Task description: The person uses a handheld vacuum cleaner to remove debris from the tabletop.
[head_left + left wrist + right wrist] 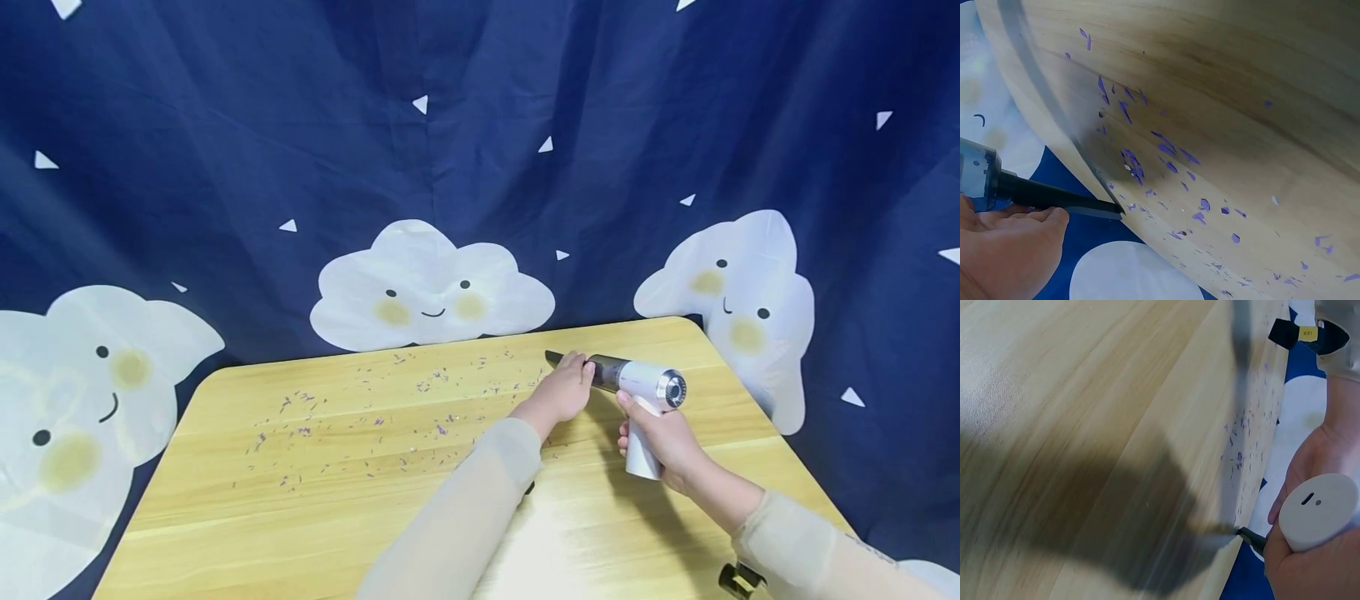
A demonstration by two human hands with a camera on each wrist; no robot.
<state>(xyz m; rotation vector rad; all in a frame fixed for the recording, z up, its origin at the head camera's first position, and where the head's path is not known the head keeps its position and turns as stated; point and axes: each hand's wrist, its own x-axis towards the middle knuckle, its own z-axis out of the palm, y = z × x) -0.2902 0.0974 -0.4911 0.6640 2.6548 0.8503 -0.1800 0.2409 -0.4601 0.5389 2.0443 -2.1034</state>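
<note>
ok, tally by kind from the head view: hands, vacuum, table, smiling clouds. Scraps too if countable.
Hands: 2 (left hand, right hand)
Vacuum: 1
Table: 1
Smiling clouds: 3
Total: 7
Purple scraps excluded: too many and too small to count.

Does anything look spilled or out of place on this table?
Yes. Small purple scraps lie scattered over the middle and far part of the wooden table, mostly left of the vacuum-like device. They look like loose litter against the plain wood. Nothing else stands out.
</note>
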